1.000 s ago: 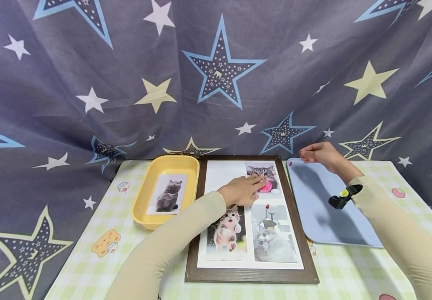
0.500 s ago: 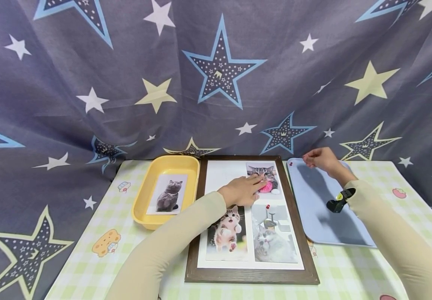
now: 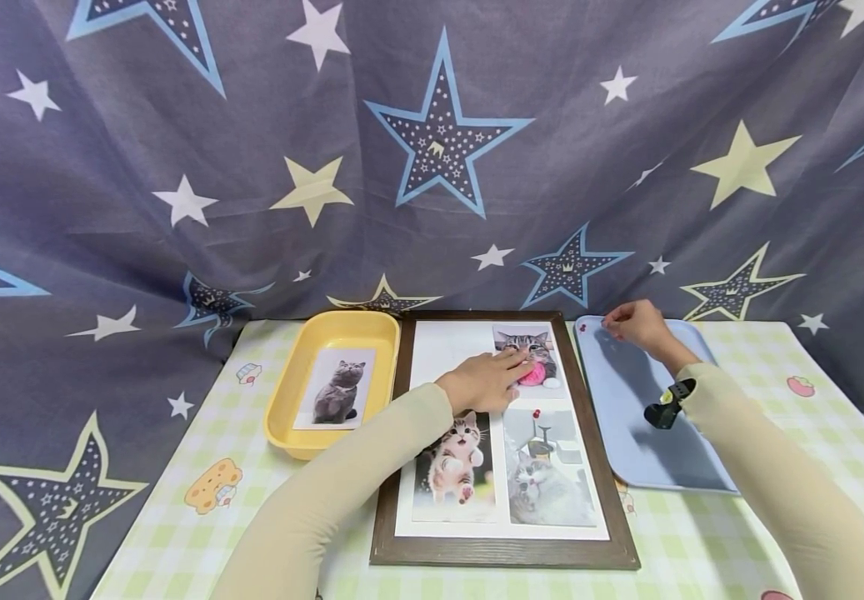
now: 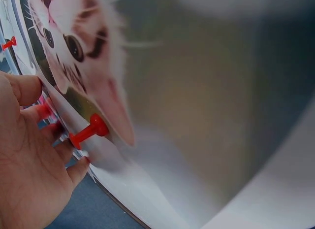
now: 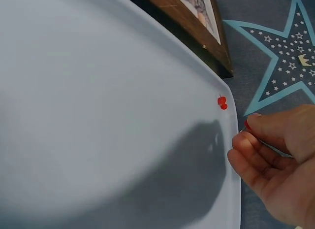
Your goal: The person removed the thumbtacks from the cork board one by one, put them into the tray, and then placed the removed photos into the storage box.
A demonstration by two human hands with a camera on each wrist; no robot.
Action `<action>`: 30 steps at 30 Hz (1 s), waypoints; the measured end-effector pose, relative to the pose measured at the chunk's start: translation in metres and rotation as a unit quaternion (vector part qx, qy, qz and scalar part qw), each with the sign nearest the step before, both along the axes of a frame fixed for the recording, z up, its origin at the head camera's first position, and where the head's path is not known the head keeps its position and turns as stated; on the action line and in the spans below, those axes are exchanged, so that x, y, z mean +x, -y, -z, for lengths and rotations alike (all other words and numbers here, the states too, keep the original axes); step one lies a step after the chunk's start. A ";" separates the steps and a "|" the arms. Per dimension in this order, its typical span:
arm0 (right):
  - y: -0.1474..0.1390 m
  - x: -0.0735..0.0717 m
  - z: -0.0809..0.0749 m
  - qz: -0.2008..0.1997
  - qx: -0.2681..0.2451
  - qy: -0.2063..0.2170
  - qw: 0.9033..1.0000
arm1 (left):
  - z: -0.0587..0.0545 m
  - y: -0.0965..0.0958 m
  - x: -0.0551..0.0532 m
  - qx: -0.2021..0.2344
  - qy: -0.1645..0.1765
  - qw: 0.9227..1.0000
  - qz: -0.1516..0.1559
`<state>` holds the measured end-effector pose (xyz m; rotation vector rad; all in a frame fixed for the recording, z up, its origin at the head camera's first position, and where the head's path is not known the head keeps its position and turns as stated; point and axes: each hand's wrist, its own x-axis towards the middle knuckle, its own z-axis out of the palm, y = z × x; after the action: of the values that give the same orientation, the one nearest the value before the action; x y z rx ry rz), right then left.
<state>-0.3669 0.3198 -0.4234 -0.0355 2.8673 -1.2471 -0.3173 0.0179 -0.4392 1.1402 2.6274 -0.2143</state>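
Note:
My left hand (image 3: 484, 379) lies across the photo of a tabby cat with a pink yarn ball (image 3: 540, 371), fingers spread on it inside the brown-framed board (image 3: 506, 550). Beside that hand, a red push pin (image 4: 91, 130) stands in the kitten photo (image 3: 454, 467). Another red push pin (image 3: 536, 414) holds the top of the white cat photo (image 3: 551, 483). Over the far end of the blue tray (image 3: 664, 467), my right hand (image 3: 637, 325) pinches a red push pin (image 5: 247, 124) between thumb and fingertip. One more red push pin (image 5: 222, 102) lies in the tray's corner.
Left of the frame stands a yellow tray (image 3: 277, 417) with a grey cat photo (image 3: 337, 392) in it. A checked cloth (image 3: 177, 533) covers the table. The star-patterned curtain (image 3: 432, 250) hangs right behind the frame and trays.
My right hand has come down and slightly right, then back a little left over the blue tray's far corner, still pinching the push pin. The left hand stays on the tabby photo.

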 end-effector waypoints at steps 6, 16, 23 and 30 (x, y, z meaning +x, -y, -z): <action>0.002 -0.001 0.003 0.004 0.024 -0.008 1.000 | 0.000 0.000 0.000 -0.002 0.000 1.000 0.002; 0.001 0.000 0.008 0.000 0.032 -0.019 0.999 | 0.000 0.001 0.000 -0.002 0.001 1.000 0.001; -0.001 -0.002 0.012 -0.006 0.044 -0.028 0.999 | 0.000 0.002 0.002 0.001 -0.005 1.000 0.007; -0.001 -0.003 0.013 -0.008 0.045 -0.026 0.999 | -0.001 0.001 0.001 -0.002 -0.001 1.000 0.005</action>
<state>-0.3695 0.3210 -0.4362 -0.0920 2.9578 -1.1309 -0.3159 0.0167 -0.4380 1.1522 2.6223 -0.2230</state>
